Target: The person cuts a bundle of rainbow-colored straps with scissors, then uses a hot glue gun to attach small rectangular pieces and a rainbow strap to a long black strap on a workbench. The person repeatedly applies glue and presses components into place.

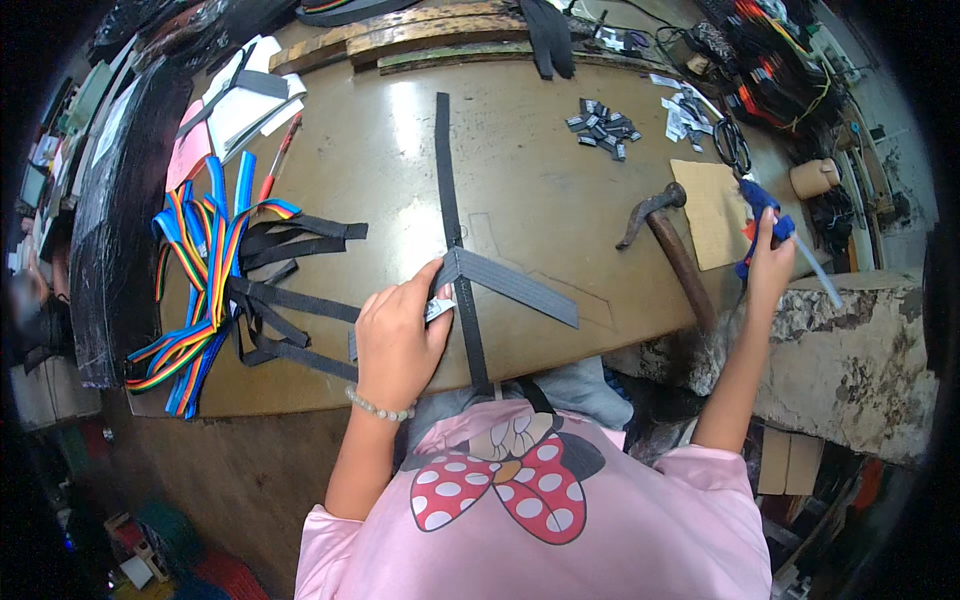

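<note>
My left hand (397, 325) lies on the table, fingers together, pressing a folded grey strap (525, 293). That strap is bent into an upside-down V over a long black strap (447, 165), which runs from the far table towards my lap. A small white label (437, 309) shows beside my left thumb; the strap's left leg is mostly hidden under the hand. Off to the right, my right hand (772, 258) grips a blue glue gun (760, 199), held up near the table's right edge. A whitish glue stick (818, 272) pokes out of its back.
A hammer (675, 250) and cardboard (705, 215) lie at right. Farther back are small dark labels (603, 128) and black scissors (732, 146). Rainbow and blue straps (215, 265) with black straps (305, 298) are heaped at left, near a red pen (280, 157). Wooden bars (430, 42) line the back.
</note>
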`<state>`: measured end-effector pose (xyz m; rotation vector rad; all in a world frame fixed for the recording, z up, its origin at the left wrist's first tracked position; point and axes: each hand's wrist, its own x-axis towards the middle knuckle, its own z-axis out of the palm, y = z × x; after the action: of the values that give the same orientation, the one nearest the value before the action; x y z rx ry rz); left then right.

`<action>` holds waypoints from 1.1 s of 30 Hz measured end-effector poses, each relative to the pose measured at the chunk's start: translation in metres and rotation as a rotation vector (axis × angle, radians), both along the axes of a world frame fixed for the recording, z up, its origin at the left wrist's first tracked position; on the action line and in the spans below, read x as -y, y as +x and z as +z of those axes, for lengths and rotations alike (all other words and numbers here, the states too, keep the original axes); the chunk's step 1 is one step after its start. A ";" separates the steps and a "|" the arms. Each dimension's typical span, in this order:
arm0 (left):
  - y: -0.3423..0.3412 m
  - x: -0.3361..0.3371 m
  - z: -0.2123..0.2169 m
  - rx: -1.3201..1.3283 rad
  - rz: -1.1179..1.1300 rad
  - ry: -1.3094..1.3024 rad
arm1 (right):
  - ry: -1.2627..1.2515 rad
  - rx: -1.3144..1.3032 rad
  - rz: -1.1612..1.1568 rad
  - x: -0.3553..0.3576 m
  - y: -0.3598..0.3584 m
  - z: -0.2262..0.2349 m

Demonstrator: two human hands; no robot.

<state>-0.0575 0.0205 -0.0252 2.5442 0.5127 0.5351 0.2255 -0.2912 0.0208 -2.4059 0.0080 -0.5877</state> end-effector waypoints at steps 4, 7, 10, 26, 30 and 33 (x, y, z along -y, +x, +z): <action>0.005 0.011 0.001 -0.007 0.012 -0.003 | -0.394 -0.316 -0.090 0.050 -0.003 -0.006; 0.005 0.017 0.004 -0.060 0.028 -0.005 | -0.607 -0.447 0.017 0.037 -0.033 0.020; 0.006 0.021 0.008 -0.060 0.027 -0.006 | -0.148 -0.102 0.639 -0.029 -0.034 0.022; -0.009 0.043 0.038 0.206 0.046 -0.512 | 0.644 -0.637 0.964 -0.144 -0.082 -0.011; 0.001 0.045 0.035 0.159 0.037 -0.631 | 0.844 -0.878 1.026 -0.135 -0.153 -0.021; 0.001 0.044 0.034 0.079 0.135 -0.822 | 0.893 -0.733 1.111 -0.139 -0.169 -0.030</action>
<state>-0.0566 -0.0234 0.0087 1.7095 0.7021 0.3627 0.0561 -0.1519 -0.0093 -1.2968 -0.5734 0.6875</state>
